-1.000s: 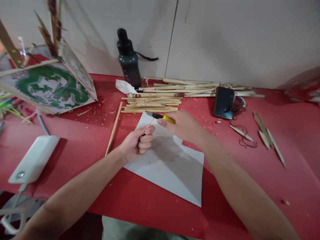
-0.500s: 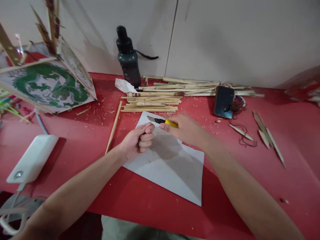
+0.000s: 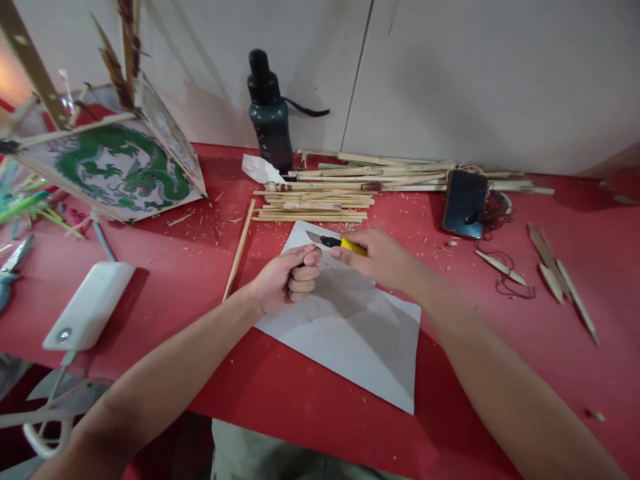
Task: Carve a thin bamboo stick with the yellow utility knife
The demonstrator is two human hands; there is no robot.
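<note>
My right hand [image 3: 373,252] grips a yellow and black utility knife [image 3: 353,247], its bare blade pointing left. Just beside the blade tip, my left hand [image 3: 291,277] is closed in a fist with the thumb pressed on the forefinger. Something small and dark shows between those fingers, too covered to name. Both hands are above a white sheet of paper [image 3: 360,340] lying askew on the red table [image 3: 320,413]. Left of the sheet lies a thin bamboo stick [image 3: 240,250].
Bamboo strips [image 3: 315,207] lie in a row behind the paper, near a dark bottle [image 3: 270,127]. A phone [image 3: 465,203] is back right, with pointed bamboo pieces [image 3: 575,300] beyond. A dragon lantern [image 3: 125,163], a white power bank [image 3: 90,307] and pliers [image 3: 15,267] occupy the left.
The camera has turned slightly left, so everything sits further right in view. Both hands keep nearly the same pose, the knife still close to my left thumb.
</note>
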